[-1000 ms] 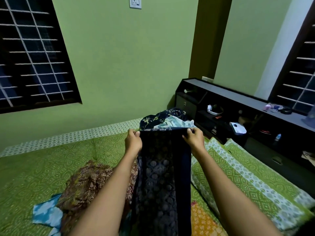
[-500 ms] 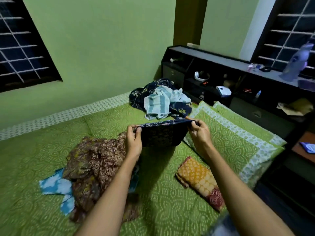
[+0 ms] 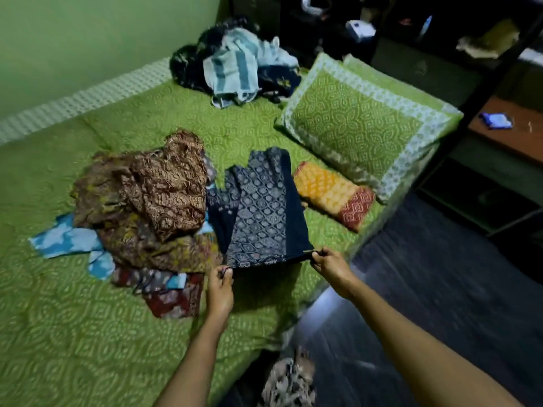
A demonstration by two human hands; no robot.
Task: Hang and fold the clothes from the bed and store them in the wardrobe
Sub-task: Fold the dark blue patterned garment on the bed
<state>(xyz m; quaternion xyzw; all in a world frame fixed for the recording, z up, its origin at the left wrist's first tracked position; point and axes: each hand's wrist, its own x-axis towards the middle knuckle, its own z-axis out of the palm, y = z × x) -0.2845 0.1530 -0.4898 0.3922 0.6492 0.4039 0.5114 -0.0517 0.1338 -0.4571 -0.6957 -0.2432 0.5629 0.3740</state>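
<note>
Navy garment (image 3: 260, 207) mid-fold, most of the clothes unsorted

Spread lengthwise on the green bed (image 3: 88, 333), the navy garment lay folded to a narrow panel, its near edge lifted off the cover. The left hand (image 3: 219, 290) pinched that edge's corner at seven o'clock of the cloth, and the right hand (image 3: 330, 267) pinched the other corner at about five o'clock, fingers curled tight on the fabric. The edge ran taut between them. By the look of it this was a fold in progress, with the crosswise folds yet to come.

Done, as far as could be judged: one orange-and-red piece (image 3: 332, 195) lay neatly folded at three o'clock of the navy garment, just beside the green pillow (image 3: 361, 124). Nothing else looked finished.

Left to do: a brown patterned heap (image 3: 147, 195) sat crumpled at nine o'clock, touching the navy cloth. A pale blue cloth (image 3: 66, 240) poked out beneath it, and a maroon piece (image 3: 173, 299) lay toward eight o'clock. A second pile, dark fabric with a striped pale cloth (image 3: 232, 66) on top, sat well apart at twelve o'clock, near the wall. No hanger and no wardrobe showed in the view, so no hanging or storing could be confirmed. My reading was that the task stood early, with several garments to fold or hang and everything to carry to the wardrobe
</note>
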